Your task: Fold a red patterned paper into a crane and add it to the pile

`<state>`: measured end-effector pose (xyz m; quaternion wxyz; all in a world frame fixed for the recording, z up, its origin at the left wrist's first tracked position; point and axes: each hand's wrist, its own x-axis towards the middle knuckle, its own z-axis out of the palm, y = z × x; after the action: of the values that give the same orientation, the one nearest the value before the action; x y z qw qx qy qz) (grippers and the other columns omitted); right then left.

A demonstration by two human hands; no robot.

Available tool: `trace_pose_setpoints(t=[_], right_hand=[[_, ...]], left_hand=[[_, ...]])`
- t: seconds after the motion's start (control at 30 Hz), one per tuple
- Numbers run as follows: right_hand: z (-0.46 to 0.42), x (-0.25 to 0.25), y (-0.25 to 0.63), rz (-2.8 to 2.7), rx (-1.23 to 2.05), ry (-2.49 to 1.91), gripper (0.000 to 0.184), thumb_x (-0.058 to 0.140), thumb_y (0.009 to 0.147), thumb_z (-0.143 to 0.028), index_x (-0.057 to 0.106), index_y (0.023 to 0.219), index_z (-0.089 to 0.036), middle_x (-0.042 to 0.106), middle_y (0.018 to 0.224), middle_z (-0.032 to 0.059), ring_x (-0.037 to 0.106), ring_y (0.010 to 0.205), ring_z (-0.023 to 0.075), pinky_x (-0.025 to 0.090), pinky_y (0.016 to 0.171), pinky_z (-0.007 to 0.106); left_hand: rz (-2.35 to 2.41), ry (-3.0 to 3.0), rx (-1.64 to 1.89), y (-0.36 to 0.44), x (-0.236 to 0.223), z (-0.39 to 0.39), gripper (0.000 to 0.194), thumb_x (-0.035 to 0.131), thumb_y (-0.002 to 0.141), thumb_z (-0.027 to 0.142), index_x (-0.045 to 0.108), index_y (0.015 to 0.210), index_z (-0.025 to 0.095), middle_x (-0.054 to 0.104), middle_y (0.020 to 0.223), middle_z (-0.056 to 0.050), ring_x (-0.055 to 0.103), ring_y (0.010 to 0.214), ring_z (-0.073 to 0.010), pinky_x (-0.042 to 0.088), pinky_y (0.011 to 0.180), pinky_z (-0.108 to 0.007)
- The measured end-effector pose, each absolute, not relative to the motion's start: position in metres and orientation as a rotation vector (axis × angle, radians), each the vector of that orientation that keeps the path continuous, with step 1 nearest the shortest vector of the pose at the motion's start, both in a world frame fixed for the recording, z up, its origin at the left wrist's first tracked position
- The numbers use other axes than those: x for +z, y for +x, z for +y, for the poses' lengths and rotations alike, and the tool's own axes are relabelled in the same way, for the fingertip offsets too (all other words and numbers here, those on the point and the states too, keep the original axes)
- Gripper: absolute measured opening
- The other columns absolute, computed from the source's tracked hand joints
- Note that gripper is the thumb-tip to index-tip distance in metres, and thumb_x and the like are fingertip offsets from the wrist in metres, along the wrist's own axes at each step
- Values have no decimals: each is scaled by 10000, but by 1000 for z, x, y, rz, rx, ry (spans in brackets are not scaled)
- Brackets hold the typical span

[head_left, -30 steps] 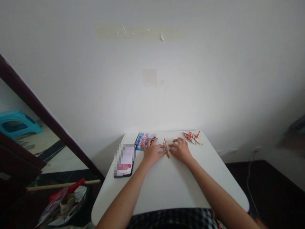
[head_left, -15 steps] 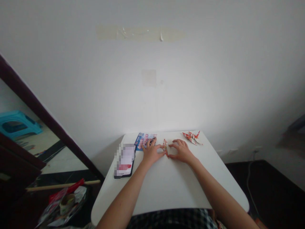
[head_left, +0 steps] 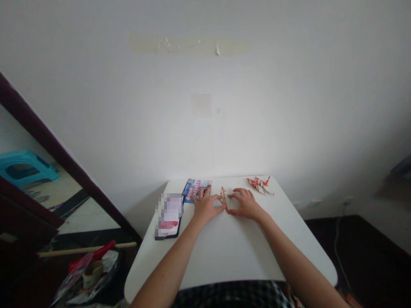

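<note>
A narrow piece of folded paper (head_left: 224,197), patterned red and white, stands out between my two hands over the middle of the table. My left hand (head_left: 204,208) has its thumb and index finger at the paper's left edge, its other fingers reaching over a blue printed sheet (head_left: 192,188). From the other side my right hand (head_left: 245,204) meets the paper, its thumb at the near tip and its curved index finger close to the right edge. Beyond my right hand lie folded paper cranes (head_left: 259,185) in the same red pattern.
A phone (head_left: 169,216), its screen blurred out, lies left of my left forearm on the white table (head_left: 231,252). The wall (head_left: 205,141) rises behind the table's far edge. A bag with odds and ends (head_left: 91,273) is on the floor at the left.
My right thumb and index finger have come slightly closer to the folded paper. Otherwise the view has only shifted a little.
</note>
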<state>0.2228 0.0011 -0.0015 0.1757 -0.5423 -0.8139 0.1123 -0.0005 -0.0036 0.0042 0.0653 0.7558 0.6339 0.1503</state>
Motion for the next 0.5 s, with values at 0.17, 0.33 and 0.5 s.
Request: trace_pose_setpoints(t=[0.17, 0.33, 0.5], right_hand=[[4, -2, 226, -2296, 375, -1552, 550, 758, 828, -525, 658, 1342, -360, 500, 1514, 79, 414, 1435, 300, 243, 1218, 553], [6, -2, 226, -2275, 378, -1570, 456, 708, 878, -419, 667, 1329, -372, 514, 1509, 53, 418, 1430, 279, 252, 1216, 528], [5, -4, 225, -2261, 348, -1562, 421, 678, 902, -369, 673, 1323, -365, 529, 1501, 56, 432, 1422, 276, 275, 1206, 518]], left_hand=[[1886, 2280, 398, -1, 5, -6, 591, 724, 753, 694, 693, 1287, 442, 328, 1701, -30, 244, 1546, -444, 140, 1187, -778], [1877, 2298, 375, -1, 4, -6, 608, 708, 753, 717, 677, 1293, 438, 316, 1705, -47, 225, 1559, -441, 131, 1170, -806], [1850, 2292, 334, -3, 6, -7, 654, 703, 750, 732, 655, 1329, 431, 270, 1723, -52, 204, 1564, -453, 103, 1163, -821]])
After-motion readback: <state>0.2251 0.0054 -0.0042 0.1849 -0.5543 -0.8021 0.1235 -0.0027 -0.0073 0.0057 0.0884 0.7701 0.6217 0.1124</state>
